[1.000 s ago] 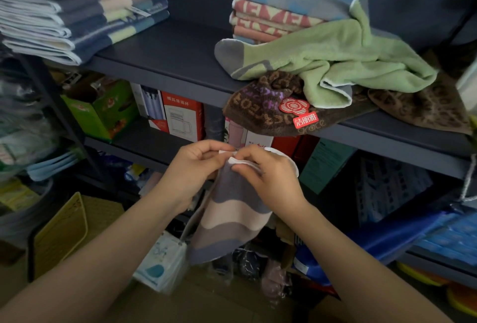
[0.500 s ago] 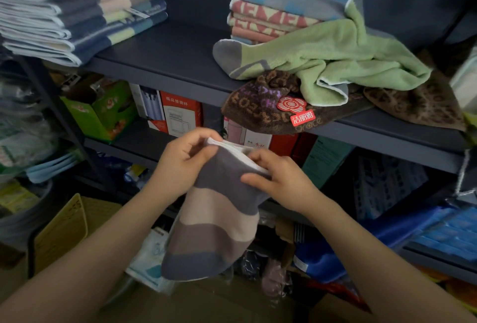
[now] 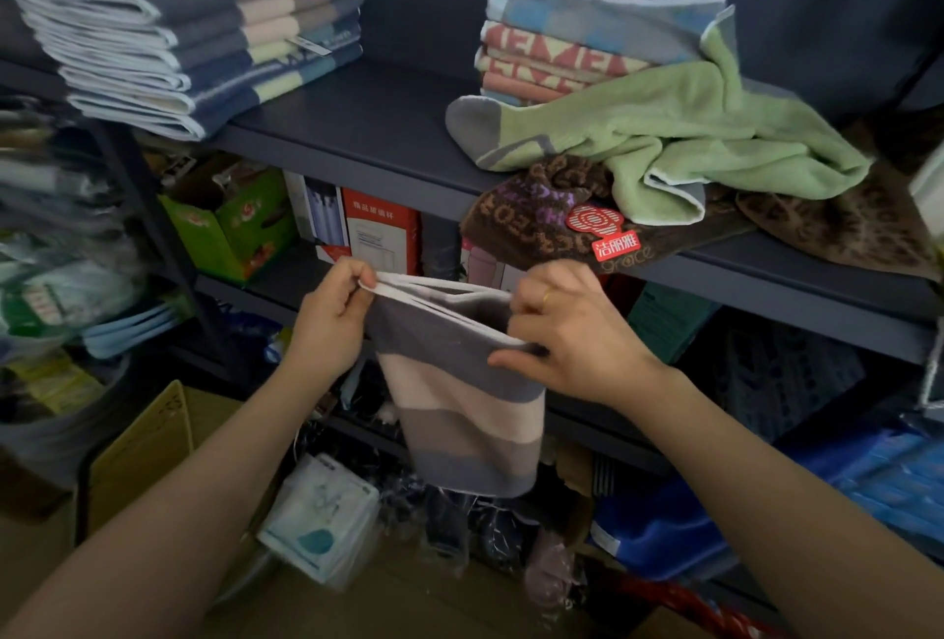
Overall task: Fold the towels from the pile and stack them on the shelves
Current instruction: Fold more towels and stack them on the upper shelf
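Note:
A grey and beige striped towel (image 3: 459, 398) hangs doubled in front of the shelf, its white-hemmed top edge stretched between my hands. My left hand (image 3: 332, 316) pinches the left corner; my right hand (image 3: 567, 332) pinches the right corner. On the dark shelf (image 3: 368, 127) lie a loose green towel (image 3: 679, 137) and brown patterned towels (image 3: 541, 219), one hanging over the shelf edge. Behind them stands a small folded stack (image 3: 567, 50). A tall stack of folded striped towels (image 3: 179, 25) sits at the shelf's left end.
Below the shelf a lower shelf holds a green carton (image 3: 235, 219) and a red and white box (image 3: 378, 229). On the floor are cardboard boxes (image 3: 143, 444), a white packet (image 3: 322, 516), blue plastic (image 3: 664, 531) and mixed clutter.
My hands have drawn apart, spreading the towel's top edge wide. The towel hangs lower and flatter than before.

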`<state>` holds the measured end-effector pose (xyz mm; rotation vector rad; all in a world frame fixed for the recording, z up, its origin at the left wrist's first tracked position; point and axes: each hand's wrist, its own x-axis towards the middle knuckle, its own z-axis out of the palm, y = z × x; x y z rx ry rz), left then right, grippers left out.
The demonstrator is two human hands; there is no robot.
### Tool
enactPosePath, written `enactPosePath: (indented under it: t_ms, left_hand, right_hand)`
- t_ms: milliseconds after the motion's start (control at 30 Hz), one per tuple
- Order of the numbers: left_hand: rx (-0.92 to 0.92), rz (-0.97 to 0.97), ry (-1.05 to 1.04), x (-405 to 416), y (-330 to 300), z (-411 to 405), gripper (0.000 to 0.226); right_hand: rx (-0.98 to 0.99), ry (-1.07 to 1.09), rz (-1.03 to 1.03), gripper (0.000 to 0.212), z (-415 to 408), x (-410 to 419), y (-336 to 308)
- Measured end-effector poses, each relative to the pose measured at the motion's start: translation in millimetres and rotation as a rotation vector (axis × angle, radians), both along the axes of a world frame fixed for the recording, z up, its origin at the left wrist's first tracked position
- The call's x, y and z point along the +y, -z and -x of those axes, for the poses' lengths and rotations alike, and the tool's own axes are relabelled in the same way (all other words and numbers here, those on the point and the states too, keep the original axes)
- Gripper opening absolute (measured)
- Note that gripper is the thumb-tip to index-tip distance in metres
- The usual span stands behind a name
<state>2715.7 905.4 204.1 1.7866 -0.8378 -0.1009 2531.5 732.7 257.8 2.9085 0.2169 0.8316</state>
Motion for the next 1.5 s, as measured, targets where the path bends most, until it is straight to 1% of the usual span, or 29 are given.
enactPosePath:
  t_ms: [67,100,167,200,300,333,433,467,500,600,667,767,833,867,933,1000,1067,1133,1200,1233,1267,1300,1333,1367,1433,1500]
  left_hand:
    - [0.069,0.053,-0.037,2.1,0.7,-3.9,0.037]
    - [0.107,0.096,-0.04,3.1,-2.4,-5.6,0.039]
    - [0.172,0.183,-0.034,5.6,-12.4,-9.5,0.042]
    - [0.186,0.218,-0.036,7.4,-19.3,-11.1,0.044]
    - [0.213,0.301,-0.063,15.0,-41.9,-17.4,0.037]
    - [0.225,0.337,-0.083,17.8,-49.3,-20.6,0.034]
    - [0.265,0.406,-0.15,30.0,-67.1,-38.1,0.02]
    - [0.297,0.422,-0.156,34.6,-72.3,-47.0,0.021]
    - [0.327,0.437,-0.146,39.8,-76.8,-56.2,0.023]
    - [0.401,0.477,-0.104,52.9,-93.6,-78.6,0.025]
    - [0.454,0.548,-0.049,58.0,-107.8,-91.0,0.025]
    - [0.46,0.64,-0.037,68.2,-130.3,-118.8,0.027]
    - [0.453,0.663,0.027,75.6,-141.9,-142.1,0.023]
    - [0.443,0.649,0.076,78.8,-144.8,-153.2,0.025]
    - [0.401,0.566,0.163,85.1,-144.4,-174.0,0.05]
    - [0.34,0.468,0.183,90.0,-138.6,-193.2,0.076]
    - [0.304,0.386,0.2,95.9,-131.2,-212.0,0.086]
    - [0.317,0.327,0.223,101.8,-129.9,-226.1,0.092]
    - [0.348,0.334,0.236,104.0,-136.8,-237.8,0.095]
    - [0.364,0.367,0.227,102.7,-144.2,-243.2,0.089]
    - [0.384,0.424,0.207,100.0,-153.8,-248.6,0.07]
    - [0.393,0.489,0.179,96.8,-166.7,-255.3,0.046]
    - [0.391,0.534,0.156,93.7,-183.5,-260.1,0.027]
    - [0.37,0.559,0.164,91.3,-201.8,-266.8,0.021]
    - [0.271,0.565,0.237,86.1,-238.0,-280.4,0.025]
    - [0.193,0.559,0.241,79.7,-271.0,-298.7,0.023]
  right_hand:
    - [0.024,0.057,-0.037,0.04,-3.3,-1.8,-5.3]
    - [0.058,0.102,-0.087,0.04,-5.8,-2.5,-6.3]
    - [0.117,0.173,-0.294,0.04,-11.3,1.5,-7.6]
    - [0.111,0.183,-0.407,0.037,-15.0,5.2,-9.4]
    - [0.001,0.136,-0.701,0.019,-31.5,19.5,-22.4]
    - [0.004,0.096,-0.842,0.02,-39.0,25.2,-29.0]
    - [0.077,-0.187,-1.44,0.038,-64.1,36.8,-47.2]
    - [0.077,-0.23,-1.594,0.047,-73.6,37.1,-50.3]
    - [0.088,-0.231,-1.693,0.049,-83.0,38.4,-54.2]
    - [0.111,-0.165,-1.775,0.028,-112.5,44.8,-61.0]
    - [0.081,-0.205,-1.805,0.02,-132.4,52.7,-65.6]
    - [0.064,-0.297,-1.89,0.019,-166.7,66.1,-81.2]
    - [0.06,-0.334,-1.972,0.02,-191.8,71.8,-97.5]
    - [0.056,-0.353,-1.992,0.019,-205.2,73.4,-104.9]
    - [0.036,-0.373,-2.024,0.02,-231.7,78.2,-121.1]
    - [0.017,-0.39,-2.047,0.027,-258.0,82.8,-134.9]
    - [0.019,-0.378,-2.074,0.035,-281.6,86.1,-147.2]
    - [0.034,-0.385,-2.13,0.031,-303.0,86.3,-161.0]
    - [0.031,-0.404,-2.185,0.029,-322.3,84.5,-177.3]
    - [0.012,-0.42,-2.2,0.029,-331.7,82.6,-186.0]
    - [-0.015,-0.44,-2.203,0.028,-340.8,80.3,-194.6]
    - [-0.033,-0.47,-2.206,0.028,-348.8,78.8,-203.7]
    - [-0.04,-0.497,-2.214,0.027,-357.2,76.5,-212.0]
    - [-0.05,-0.52,-2.222,0.027,-365.8,73.4,-221.4]
    - [-0.105,-0.541,-2.21,0.029,-382.6,62.8,-239.8]
    - [-0.177,-0.496,-2.203,0.03,-400.6,45.3,-258.0]
